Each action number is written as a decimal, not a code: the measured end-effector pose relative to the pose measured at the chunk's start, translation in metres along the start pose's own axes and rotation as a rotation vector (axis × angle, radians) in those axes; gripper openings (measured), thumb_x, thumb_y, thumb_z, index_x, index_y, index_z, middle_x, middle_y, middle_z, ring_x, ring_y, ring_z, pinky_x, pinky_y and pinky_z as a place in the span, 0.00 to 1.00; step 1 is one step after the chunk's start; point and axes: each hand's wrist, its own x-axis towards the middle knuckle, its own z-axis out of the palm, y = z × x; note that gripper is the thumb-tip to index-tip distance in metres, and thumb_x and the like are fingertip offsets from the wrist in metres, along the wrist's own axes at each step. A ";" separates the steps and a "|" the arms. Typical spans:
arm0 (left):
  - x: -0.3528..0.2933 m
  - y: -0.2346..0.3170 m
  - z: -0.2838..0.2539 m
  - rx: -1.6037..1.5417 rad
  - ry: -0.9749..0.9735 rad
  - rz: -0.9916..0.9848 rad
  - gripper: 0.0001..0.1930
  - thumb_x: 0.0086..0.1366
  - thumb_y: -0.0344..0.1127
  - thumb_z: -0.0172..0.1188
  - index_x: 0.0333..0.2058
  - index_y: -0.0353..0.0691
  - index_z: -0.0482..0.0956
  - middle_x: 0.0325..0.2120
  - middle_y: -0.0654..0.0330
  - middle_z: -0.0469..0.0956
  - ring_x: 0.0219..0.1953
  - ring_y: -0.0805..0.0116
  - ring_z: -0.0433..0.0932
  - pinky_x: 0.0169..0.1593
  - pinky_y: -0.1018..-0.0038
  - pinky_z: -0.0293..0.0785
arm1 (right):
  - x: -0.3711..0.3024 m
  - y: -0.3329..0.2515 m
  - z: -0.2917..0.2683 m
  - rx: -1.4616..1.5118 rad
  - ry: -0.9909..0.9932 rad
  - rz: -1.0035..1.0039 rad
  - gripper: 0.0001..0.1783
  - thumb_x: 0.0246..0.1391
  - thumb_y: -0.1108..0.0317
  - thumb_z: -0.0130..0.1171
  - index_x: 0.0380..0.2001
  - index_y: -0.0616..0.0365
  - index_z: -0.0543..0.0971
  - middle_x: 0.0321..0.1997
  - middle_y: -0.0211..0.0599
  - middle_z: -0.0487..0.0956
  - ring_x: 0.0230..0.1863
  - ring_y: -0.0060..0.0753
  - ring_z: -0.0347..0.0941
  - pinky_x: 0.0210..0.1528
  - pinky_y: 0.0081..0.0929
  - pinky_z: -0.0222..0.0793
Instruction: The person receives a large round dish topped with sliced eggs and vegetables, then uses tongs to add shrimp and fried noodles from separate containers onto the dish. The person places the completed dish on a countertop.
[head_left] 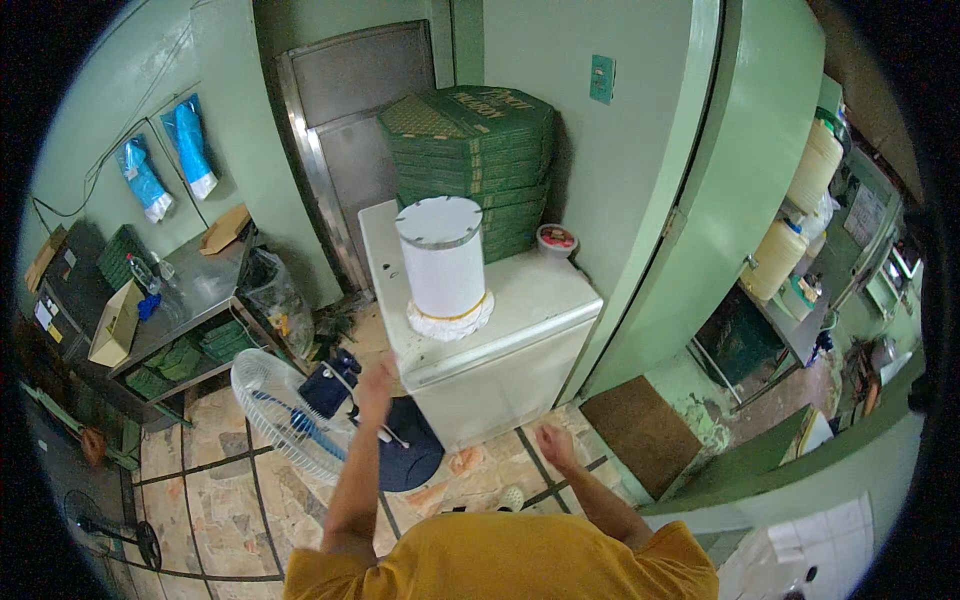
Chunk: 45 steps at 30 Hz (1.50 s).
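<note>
My left hand (376,390) is raised beside the near left corner of a low white cabinet (500,365), over the base of a standing fan (285,410). Motion blurs its fingers, and nothing shows clearly in it. My right hand (555,445) hangs above the tiled floor in front of the cabinet, its fingers curled in with nothing visible inside. On the cabinet top stands a white cylinder (443,265), upright, with a frilled white cloth (450,318) and a yellow band round its foot. Behind it rises a stack of green pizza boxes (470,140).
A small tub (556,240) with red contents sits by the boxes. At left, a metal table (200,290) holds boxes and a bottle. A green door (700,200) stands ajar at right, beside a brown mat (640,436). A metal door (365,140) is behind the cabinet.
</note>
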 end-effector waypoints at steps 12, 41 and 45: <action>0.204 0.069 0.074 -1.016 -0.175 -0.553 0.35 0.73 0.62 0.37 0.68 0.43 0.59 0.62 0.59 0.67 0.60 0.66 0.67 0.64 0.68 0.58 | 0.307 -0.079 -0.043 0.926 -0.150 0.016 0.39 0.65 0.48 0.53 0.71 0.54 0.55 0.73 0.47 0.55 0.74 0.41 0.48 0.73 0.35 0.46; 0.438 0.075 -0.009 -1.201 0.202 -0.280 0.39 0.72 0.64 0.35 0.71 0.41 0.49 0.71 0.59 0.51 0.72 0.65 0.48 0.71 0.63 0.39 | 0.603 -0.057 -0.202 1.066 -0.236 0.319 0.63 0.48 0.17 0.42 0.65 0.68 0.55 0.62 0.46 0.64 0.60 0.40 0.60 0.63 0.36 0.55; 0.445 0.078 -0.014 -1.202 0.213 -0.287 0.40 0.71 0.65 0.35 0.70 0.42 0.50 0.70 0.59 0.52 0.71 0.65 0.49 0.70 0.64 0.41 | 0.617 -0.053 -0.193 1.161 -0.214 0.377 0.57 0.46 0.17 0.44 0.55 0.64 0.67 0.46 0.36 0.71 0.43 0.33 0.64 0.51 0.31 0.61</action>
